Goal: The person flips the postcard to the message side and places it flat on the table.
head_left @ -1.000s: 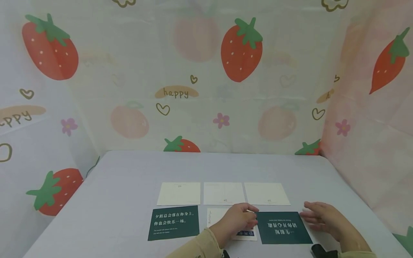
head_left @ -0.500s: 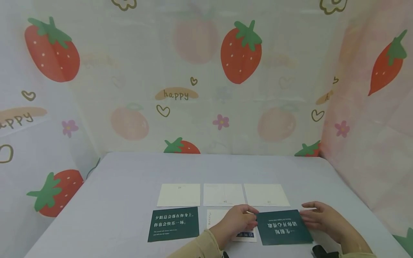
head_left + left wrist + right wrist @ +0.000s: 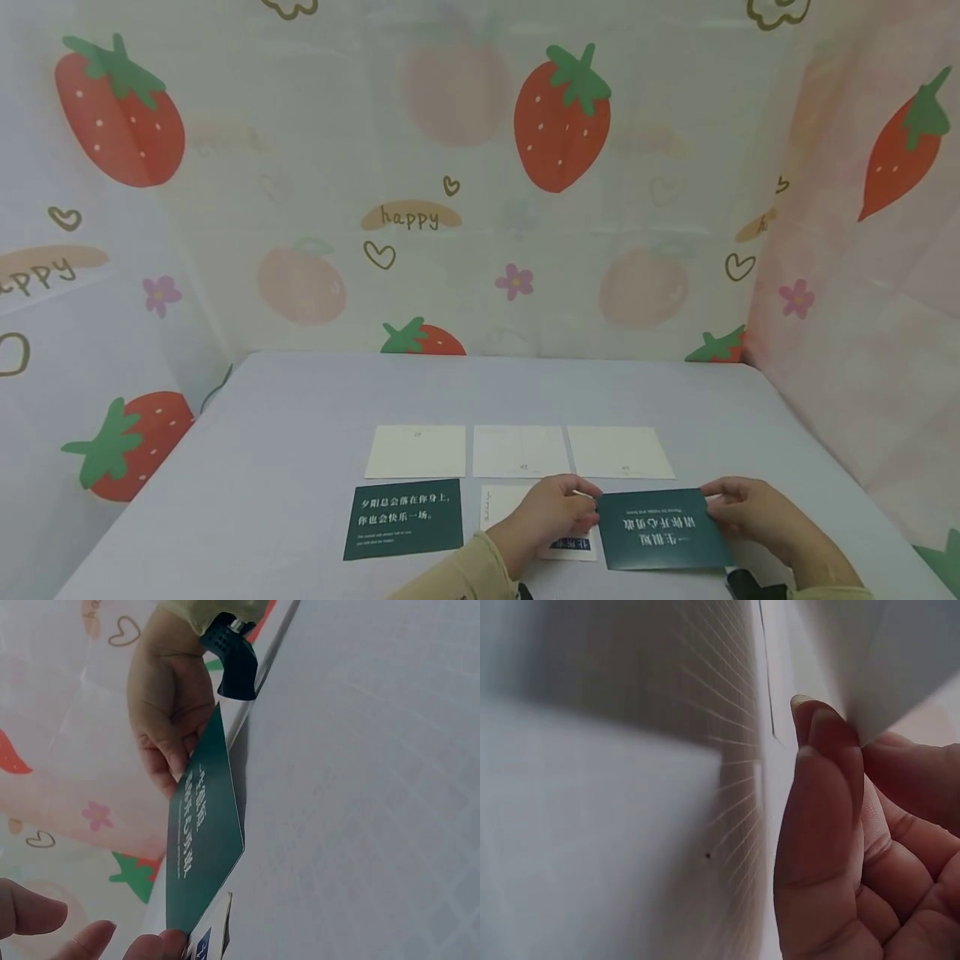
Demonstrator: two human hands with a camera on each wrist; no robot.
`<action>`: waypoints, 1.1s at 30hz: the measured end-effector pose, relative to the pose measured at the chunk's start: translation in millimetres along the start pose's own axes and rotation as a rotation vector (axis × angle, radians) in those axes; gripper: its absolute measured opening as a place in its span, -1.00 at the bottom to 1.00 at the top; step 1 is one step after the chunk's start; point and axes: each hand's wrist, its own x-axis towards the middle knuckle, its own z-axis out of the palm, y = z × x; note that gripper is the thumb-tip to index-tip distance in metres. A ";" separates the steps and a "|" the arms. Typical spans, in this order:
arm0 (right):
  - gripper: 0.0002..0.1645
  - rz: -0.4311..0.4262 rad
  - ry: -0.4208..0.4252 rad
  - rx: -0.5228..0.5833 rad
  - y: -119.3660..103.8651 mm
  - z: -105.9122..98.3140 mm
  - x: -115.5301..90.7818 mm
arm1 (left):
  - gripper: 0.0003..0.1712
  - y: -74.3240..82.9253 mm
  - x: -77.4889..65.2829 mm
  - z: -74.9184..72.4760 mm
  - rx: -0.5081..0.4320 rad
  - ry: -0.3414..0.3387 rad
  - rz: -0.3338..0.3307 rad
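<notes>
My right hand (image 3: pixel 772 521) pinches the right edge of a dark green card (image 3: pixel 660 529) between thumb and fingers; its white print is upside down in the head view. In the right wrist view the card's pale underside (image 3: pixel 907 652) rises from the pinch, tilted above the table. At the card's other end my left hand (image 3: pixel 543 517) has a fingertip (image 3: pixel 161 943) right at the edge, while its thumb stays apart with relaxed fingers. Beneath the left hand lies a white card (image 3: pixel 502 504) with a blue printed strip, partly hidden.
Three pale cards form a back row: left (image 3: pixel 416 454), middle (image 3: pixel 521 450) and right (image 3: pixel 621 454). Another green card (image 3: pixel 405 521) with white writing lies at the front left. A white cloth covers the table (image 3: pixel 300 400); strawberry-printed curtains (image 3: pixel 465 167) enclose it.
The right hand has gone from beside the green card to pinching its right edge, and that side has lifted off the table. The left hand has stayed about where it was.
</notes>
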 end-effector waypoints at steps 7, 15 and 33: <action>-0.68 0.008 0.001 0.024 -2.0 1.9 -1.1 | -0.81 -0.3 0.0 -0.2 0.008 0.001 -0.002; -0.66 0.032 0.001 0.039 -4.5 0.1 -2.0 | -0.79 -1.8 1.1 -0.5 0.040 -0.004 0.007; -0.66 0.010 0.027 0.084 -4.8 -3.4 -0.5 | -0.67 -2.3 6.6 2.6 -0.077 0.023 -0.032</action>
